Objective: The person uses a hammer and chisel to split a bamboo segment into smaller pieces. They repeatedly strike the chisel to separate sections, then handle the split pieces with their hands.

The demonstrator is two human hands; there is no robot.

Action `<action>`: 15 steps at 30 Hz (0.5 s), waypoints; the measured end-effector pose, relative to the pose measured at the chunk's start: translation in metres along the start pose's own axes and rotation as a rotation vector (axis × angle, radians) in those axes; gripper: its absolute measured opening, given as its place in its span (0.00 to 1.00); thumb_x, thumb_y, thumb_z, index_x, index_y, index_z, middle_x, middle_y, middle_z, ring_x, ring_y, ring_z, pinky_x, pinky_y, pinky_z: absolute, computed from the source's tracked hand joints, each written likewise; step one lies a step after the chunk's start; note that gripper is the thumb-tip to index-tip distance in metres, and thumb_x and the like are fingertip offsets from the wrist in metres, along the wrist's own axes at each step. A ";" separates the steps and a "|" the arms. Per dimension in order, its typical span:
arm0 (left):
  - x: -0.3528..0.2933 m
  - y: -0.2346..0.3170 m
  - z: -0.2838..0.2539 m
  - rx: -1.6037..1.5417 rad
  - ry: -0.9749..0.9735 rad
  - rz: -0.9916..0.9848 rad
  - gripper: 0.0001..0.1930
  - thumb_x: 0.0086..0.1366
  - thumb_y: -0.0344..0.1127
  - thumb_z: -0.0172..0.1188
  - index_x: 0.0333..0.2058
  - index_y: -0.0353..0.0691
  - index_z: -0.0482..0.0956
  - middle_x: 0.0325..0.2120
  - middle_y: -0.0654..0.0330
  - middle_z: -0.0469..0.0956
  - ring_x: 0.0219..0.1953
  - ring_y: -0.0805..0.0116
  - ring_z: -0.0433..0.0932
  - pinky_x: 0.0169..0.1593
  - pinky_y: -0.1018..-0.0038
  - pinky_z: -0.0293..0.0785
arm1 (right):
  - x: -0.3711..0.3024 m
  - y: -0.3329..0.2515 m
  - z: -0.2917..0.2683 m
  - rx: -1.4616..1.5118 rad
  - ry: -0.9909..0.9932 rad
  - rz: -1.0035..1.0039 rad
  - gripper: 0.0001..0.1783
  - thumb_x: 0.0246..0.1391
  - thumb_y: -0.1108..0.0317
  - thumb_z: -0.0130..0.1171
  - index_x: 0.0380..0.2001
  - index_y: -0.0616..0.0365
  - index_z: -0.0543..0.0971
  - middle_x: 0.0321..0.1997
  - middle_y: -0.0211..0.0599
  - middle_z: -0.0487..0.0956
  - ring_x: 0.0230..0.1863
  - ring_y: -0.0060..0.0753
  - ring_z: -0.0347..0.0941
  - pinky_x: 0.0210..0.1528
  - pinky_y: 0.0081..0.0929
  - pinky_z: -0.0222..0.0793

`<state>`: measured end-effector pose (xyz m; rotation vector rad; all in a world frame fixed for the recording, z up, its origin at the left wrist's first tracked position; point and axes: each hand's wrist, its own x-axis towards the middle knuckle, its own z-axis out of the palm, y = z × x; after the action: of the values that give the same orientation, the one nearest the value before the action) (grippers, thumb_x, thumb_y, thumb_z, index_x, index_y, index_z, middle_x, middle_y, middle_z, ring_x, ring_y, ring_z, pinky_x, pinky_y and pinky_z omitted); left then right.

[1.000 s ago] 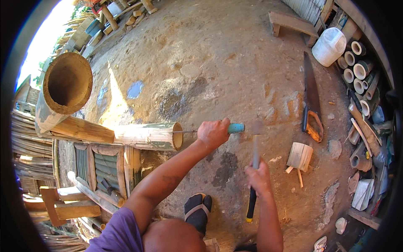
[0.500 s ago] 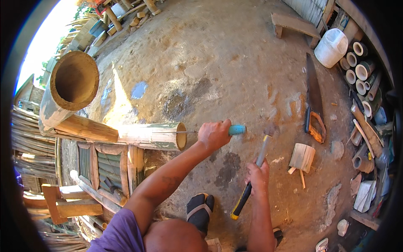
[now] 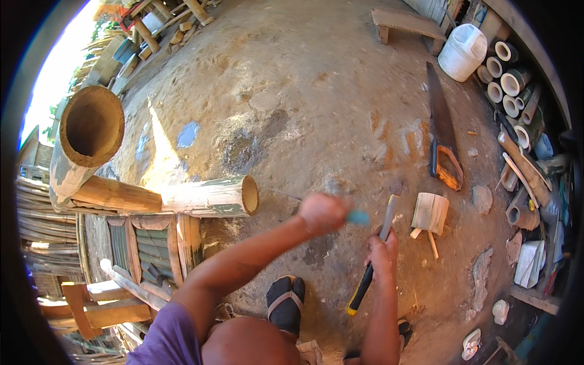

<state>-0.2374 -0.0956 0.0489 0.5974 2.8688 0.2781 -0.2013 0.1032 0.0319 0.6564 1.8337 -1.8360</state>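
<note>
My left hand [image 3: 325, 214], blurred by motion, is closed around the turquoise handle [image 3: 358, 217] of a thin-bladed tool. Its narrow metal blade [image 3: 286, 195] points left, toward the cut end of a bamboo pole [image 3: 210, 198], and stands apart from it. My right hand [image 3: 383, 252] grips a hammer by its grey shaft [image 3: 387, 219]; the black and yellow grip [image 3: 361, 291] sticks out below the fist. The hammer's head is hard to make out against the ground. The pole lies level at the left, with a wide upright bamboo tube [image 3: 91, 128] at its far end.
To the right, a handsaw [image 3: 444, 128] lies near a short split bamboo block [image 3: 431, 210]. Stacked bamboo sections [image 3: 510, 82] and a white plastic jug [image 3: 462, 53] line the right side. A low wooden bench [image 3: 407, 23] stands behind. My sandalled foot [image 3: 286, 304] is below.
My left hand has pulled the blade out of the bamboo pole's end, moving right and slightly nearer. The hammer in my right hand has shifted a little right. The whole view has also shifted.
</note>
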 end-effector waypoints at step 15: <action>-0.021 0.002 0.028 -0.294 -0.121 -0.247 0.19 0.58 0.47 0.63 0.40 0.39 0.74 0.32 0.48 0.81 0.36 0.48 0.82 0.38 0.57 0.79 | -0.004 -0.004 -0.044 0.072 -0.006 0.020 0.09 0.58 0.73 0.54 0.34 0.53 0.64 0.17 0.25 0.63 0.10 0.17 0.59 0.10 0.22 0.58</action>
<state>-0.2114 -0.0981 0.0252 0.1970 2.6761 0.5861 -0.1998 0.1475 0.0376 0.6915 1.7588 -1.8963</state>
